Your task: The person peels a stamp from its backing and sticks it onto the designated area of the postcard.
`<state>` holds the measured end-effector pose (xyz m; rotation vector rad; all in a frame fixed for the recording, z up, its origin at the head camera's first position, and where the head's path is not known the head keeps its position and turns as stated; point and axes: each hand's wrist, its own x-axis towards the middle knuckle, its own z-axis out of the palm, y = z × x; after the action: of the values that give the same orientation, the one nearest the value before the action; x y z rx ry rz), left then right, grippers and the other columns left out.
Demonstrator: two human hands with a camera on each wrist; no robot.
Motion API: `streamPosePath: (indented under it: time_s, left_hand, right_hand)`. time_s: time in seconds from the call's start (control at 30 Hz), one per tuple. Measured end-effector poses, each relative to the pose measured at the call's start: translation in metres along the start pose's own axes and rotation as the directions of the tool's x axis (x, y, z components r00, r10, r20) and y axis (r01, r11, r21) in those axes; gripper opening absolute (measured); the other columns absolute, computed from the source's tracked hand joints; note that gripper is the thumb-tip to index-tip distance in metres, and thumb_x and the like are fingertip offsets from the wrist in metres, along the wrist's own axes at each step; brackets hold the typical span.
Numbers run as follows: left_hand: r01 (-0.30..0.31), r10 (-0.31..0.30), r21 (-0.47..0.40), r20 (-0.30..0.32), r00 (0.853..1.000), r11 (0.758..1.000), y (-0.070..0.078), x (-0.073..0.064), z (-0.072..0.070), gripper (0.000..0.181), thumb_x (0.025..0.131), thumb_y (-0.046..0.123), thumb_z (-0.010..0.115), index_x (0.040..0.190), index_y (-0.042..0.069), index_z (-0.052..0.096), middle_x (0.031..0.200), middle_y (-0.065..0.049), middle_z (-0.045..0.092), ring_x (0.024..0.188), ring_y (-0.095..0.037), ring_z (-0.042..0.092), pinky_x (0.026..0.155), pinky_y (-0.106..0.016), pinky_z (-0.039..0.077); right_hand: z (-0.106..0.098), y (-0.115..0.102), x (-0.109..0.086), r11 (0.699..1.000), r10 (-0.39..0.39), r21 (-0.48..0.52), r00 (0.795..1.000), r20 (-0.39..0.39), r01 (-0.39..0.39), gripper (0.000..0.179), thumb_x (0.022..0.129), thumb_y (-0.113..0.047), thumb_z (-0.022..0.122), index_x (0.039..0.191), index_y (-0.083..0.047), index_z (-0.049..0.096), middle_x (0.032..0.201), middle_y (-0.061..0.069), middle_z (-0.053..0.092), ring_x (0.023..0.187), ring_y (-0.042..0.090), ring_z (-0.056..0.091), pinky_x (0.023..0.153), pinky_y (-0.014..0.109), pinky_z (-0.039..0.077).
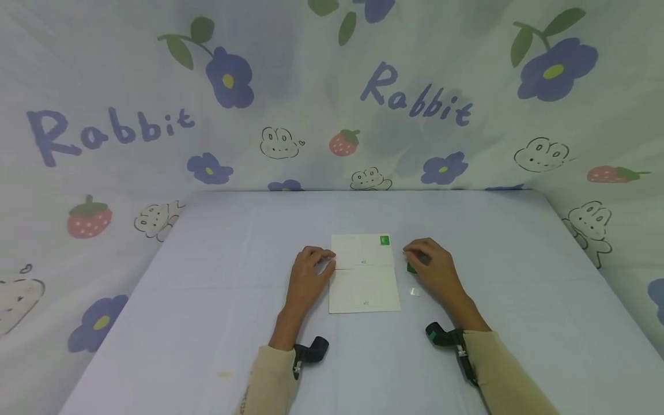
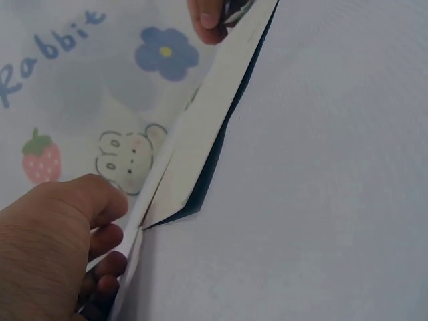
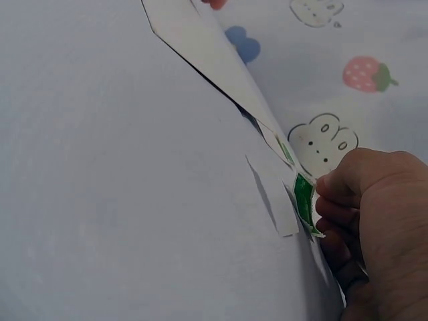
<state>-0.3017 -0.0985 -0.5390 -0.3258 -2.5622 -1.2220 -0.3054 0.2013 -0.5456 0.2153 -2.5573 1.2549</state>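
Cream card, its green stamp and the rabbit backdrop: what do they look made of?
Card: probably stiff paper, matte; thin edges, no glare. Stamp: likely paper, lying flat; finish too small to judge. Backdrop: looks like matte printed fabric from its soft ripples, though plastic possible.

Matt, smooth paper on two panels (image 1: 358,288) at mid worktop (image 1: 181,323). Thin paper on green stamp (image 1: 384,240) at panels' far right corner; likewise on loose stamp (image 3: 304,204) just off right edge, rough-edged. Looks smooth, matt across worktop. Shows matt cloth on backdrop (image 1: 311,75) along worktop's far edge, on sleeves (image 1: 513,380); dull plastic look on wrist cameras (image 1: 313,350).
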Motion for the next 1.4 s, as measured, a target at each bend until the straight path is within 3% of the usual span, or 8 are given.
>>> streamPosePath:
  time_s: [0.43,0.77,1.1,1.4]
  left_hand:
    - [0.040,-0.040,-0.068,0.005,0.999,0.997,-0.001,-0.011,-0.002,0.011,0.094,0.014,0.072,0.105,0.015,0.075,0.109,0.002,0.060,0.099,-0.017,0.055,0.087,-0.036,0.047]
    - [0.049,-0.050,-0.117,-0.004,0.999,0.992,0.002,-0.013,-0.002,0.011,0.093,0.015,0.072,0.104,0.015,0.075,0.108,0.002,0.060,0.098,-0.016,0.056,0.088,-0.037,0.048]
    - [0.020,-0.021,-0.100,-0.013,1.000,0.995,0.004,-0.017,-0.001,0.010,0.094,0.014,0.072,0.103,0.014,0.075,0.107,0.002,0.060,0.098,-0.015,0.057,0.088,-0.036,0.049]
    - [0.051,-0.052,-0.127,-0.007,0.999,0.991,0.010,-0.025,-0.005,0.012,0.092,0.013,0.073,0.104,0.015,0.075,0.108,0.003,0.060,0.099,-0.015,0.058,0.089,-0.036,0.050]
  right_hand:
    - [-0.007,0.000,-0.012,0.999,0.005,-0.041,0.996,0.086,-0.001,0.021,0.094,-0.024,0.073,0.111,-0.013,0.072,0.122,0.002,0.060,0.120,0.025,0.054,0.103,0.048,0.044]
    - [-0.012,-0.003,-0.019,0.997,-0.047,-0.058,0.992,0.119,0.054,0.030,0.087,-0.023,0.080,0.112,-0.009,0.071,0.125,0.006,0.057,0.125,0.030,0.049,0.106,0.054,0.038]
    - [-0.014,0.000,-0.023,0.995,-0.065,-0.075,0.993,0.100,0.072,0.029,0.086,-0.018,0.081,0.110,-0.006,0.071,0.123,0.008,0.057,0.123,0.031,0.050,0.106,0.052,0.039]
    - [-0.015,-0.006,-0.036,0.996,-0.044,-0.076,0.998,0.047,0.047,0.027,0.086,-0.021,0.080,0.108,-0.007,0.072,0.121,0.008,0.059,0.120,0.031,0.054,0.103,0.052,0.043]
